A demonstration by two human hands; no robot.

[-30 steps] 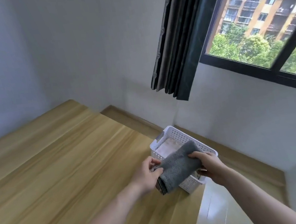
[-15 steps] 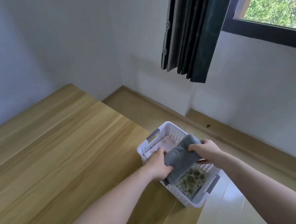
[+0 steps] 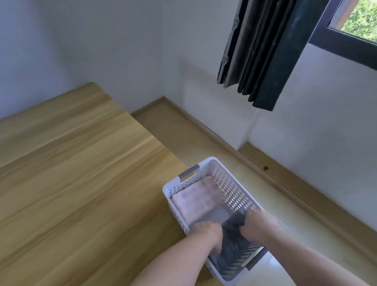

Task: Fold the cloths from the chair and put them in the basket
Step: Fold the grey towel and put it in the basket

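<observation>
A white perforated basket [image 3: 234, 186] stands at the right edge of the wooden table [image 3: 68, 197], partly over the floor. A folded pink cloth [image 3: 197, 200] lies in its far half. Both my hands are down inside the near half, on a folded dark grey cloth [image 3: 231, 241]. My left hand [image 3: 207, 234] holds the cloth's left side and my right hand [image 3: 258, 224] holds its right side. The fingers of both hands are hidden by the cloth and the basket wall. No chair is in view.
The table's right edge runs past the basket, with pale floor [image 3: 277, 203] beyond it. A wooden skirting board [image 3: 314, 207] lines the white wall. A dark curtain [image 3: 265, 40] hangs beside the window [image 3: 371, 12] at the upper right.
Both hands have carried the grey cloth from above the basket down into its near half. My view has tilted down and toward the basket.
</observation>
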